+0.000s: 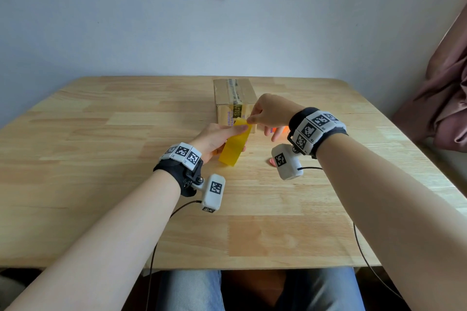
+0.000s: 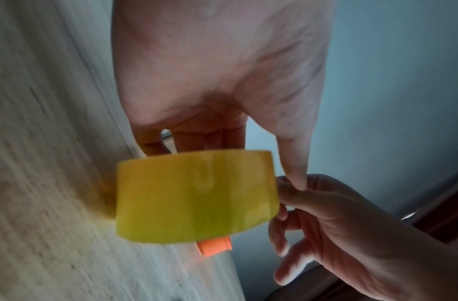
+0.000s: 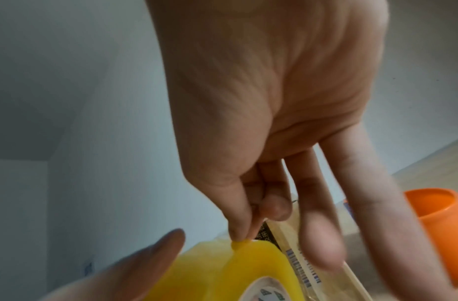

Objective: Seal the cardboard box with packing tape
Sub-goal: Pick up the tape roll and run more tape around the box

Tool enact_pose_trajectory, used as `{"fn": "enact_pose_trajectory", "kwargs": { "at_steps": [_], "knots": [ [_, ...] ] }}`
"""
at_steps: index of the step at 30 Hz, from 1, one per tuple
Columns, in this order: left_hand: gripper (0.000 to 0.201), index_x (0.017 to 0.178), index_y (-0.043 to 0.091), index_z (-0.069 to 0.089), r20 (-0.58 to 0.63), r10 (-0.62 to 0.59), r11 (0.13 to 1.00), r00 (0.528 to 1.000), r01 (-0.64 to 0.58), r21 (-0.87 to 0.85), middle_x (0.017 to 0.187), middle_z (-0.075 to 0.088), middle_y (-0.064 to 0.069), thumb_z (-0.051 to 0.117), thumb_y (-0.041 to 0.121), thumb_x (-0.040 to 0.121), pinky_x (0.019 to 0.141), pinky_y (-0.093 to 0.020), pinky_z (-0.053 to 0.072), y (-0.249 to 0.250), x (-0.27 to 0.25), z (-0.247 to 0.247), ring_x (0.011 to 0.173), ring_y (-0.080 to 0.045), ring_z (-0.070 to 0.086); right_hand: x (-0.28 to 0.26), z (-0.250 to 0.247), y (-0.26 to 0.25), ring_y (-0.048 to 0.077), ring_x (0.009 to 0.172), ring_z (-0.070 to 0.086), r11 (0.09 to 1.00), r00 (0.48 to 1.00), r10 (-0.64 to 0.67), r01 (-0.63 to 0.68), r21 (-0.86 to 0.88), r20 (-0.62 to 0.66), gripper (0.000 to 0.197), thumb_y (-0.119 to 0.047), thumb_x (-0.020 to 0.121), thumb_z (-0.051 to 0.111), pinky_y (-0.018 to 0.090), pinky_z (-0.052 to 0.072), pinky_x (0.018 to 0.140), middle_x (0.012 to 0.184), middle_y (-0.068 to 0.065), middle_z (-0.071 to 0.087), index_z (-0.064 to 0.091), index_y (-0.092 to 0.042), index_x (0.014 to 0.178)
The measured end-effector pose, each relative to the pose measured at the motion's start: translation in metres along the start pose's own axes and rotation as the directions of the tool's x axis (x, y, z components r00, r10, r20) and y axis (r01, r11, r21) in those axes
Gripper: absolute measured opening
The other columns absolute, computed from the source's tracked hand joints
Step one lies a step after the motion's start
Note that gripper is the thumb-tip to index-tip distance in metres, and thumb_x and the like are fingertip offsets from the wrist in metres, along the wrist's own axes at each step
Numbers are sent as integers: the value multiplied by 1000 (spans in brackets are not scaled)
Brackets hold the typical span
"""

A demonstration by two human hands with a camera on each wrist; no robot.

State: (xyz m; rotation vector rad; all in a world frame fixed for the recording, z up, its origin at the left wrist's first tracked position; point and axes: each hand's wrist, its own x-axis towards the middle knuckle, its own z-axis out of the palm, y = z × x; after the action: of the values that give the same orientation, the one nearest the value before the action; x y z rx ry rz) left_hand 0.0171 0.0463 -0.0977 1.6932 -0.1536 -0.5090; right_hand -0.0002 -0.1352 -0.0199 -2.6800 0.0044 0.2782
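Observation:
A brown cardboard box (image 1: 235,101) with old tape along its top seam stands at the table's far middle. In front of it my left hand (image 1: 222,137) grips a yellow packing tape roll (image 1: 233,145) just above the tabletop, thumb on its top edge. My right hand (image 1: 255,118) pinches the tape's loose end (image 1: 246,122) at the top of the roll between thumb and forefinger. The right wrist view shows that pinch (image 3: 242,238) on the roll (image 3: 222,270), with the box (image 3: 300,254) right behind. In the left wrist view the roll (image 2: 194,195) hides my left fingers.
An orange plastic cap or cup (image 3: 439,220) lies on the wooden table (image 1: 101,184) to the right of the box, partly hidden under my right hand (image 2: 338,224). A white wall backs the table. Pink fabric (image 1: 444,98) hangs at the right edge.

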Motion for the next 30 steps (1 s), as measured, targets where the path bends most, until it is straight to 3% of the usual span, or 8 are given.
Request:
{"fn": "enact_pose_trajectory", "kwargs": {
  "at_steps": [4, 7, 9, 12, 17, 21, 26, 30],
  "knots": [
    [47, 107, 16, 78, -4, 21, 992, 1000, -20, 129, 103, 81, -11, 88, 46, 72, 94, -43, 58, -1, 2, 1, 100, -30, 76, -2, -3, -8, 17, 37, 68, 992, 999, 40, -39, -118, 6, 23, -29, 103, 56, 44, 67, 71, 68, 12, 73, 60, -10, 90],
    [47, 88, 9, 72, -29, 29, 975, 999, -22, 222, 89, 75, -8, 87, 51, 70, 75, -37, 54, 1, 4, 8, 79, -27, 69, -7, -9, -16, 11, 33, 63, 984, 999, 53, -53, -170, -4, 23, -24, 98, 55, 37, 64, 66, 66, 7, 67, 54, -12, 78],
    [48, 81, 14, 59, -41, 46, 959, 998, -33, 283, 68, 51, -9, 84, 54, 71, 62, -33, 38, 3, 5, 15, 62, -23, 48, -10, -12, -21, 12, 37, 62, 982, 998, 57, -59, -177, -17, 25, -25, 96, 58, 27, 57, 58, 67, 5, 64, 53, -13, 74],
    [40, 79, 16, 56, -80, 53, 950, 995, -26, 311, 65, 39, -6, 81, 48, 80, 64, -34, 32, 4, 7, 20, 62, -20, 41, -13, -15, -22, 10, 33, 59, 985, 997, 77, -81, -152, -27, 27, -26, 96, 62, 22, 49, 49, 68, 4, 61, 54, -13, 74],
    [52, 60, 20, 41, -83, 89, 942, 993, -56, 331, 46, 37, 8, 78, 46, 85, 61, -31, 30, 5, 6, 22, 51, -14, 37, -10, -18, -14, 19, 42, 63, 990, 990, 139, -138, -41, 36, 31, -33, 90, 76, 38, 62, 65, 62, 11, 68, 59, -7, 86],
    [58, 55, 22, 32, -42, 129, 931, 991, -106, 350, 52, 31, 2, 71, 41, 93, 57, -31, 26, 3, 0, 22, 48, -14, 32, -9, -17, -16, 27, 59, 68, 989, 988, 150, -150, -20, 26, 24, -24, 90, 77, 51, 66, 77, 69, 16, 72, 62, -5, 91],
    [62, 51, 19, 28, -85, 139, 899, 987, -90, 428, 47, 27, 3, 71, 40, 90, 56, -33, 27, 8, 2, 28, 46, -15, 29, -15, -18, -37, 27, 61, 66, 983, 996, 81, -86, -164, -31, 19, -7, 93, 66, 41, 65, 72, 71, 11, 65, 56, -6, 77],
    [62, 51, 20, 27, -128, 112, 930, 985, -59, 363, 36, 22, 10, 75, 35, 87, 52, -31, 24, 10, 8, 34, 38, -11, 26, -20, -27, -48, 22, 58, 61, 964, 998, 43, -51, -263, -38, 24, -5, 92, 70, 38, 57, 69, 69, 9, 63, 54, -7, 74]
  ]
}}
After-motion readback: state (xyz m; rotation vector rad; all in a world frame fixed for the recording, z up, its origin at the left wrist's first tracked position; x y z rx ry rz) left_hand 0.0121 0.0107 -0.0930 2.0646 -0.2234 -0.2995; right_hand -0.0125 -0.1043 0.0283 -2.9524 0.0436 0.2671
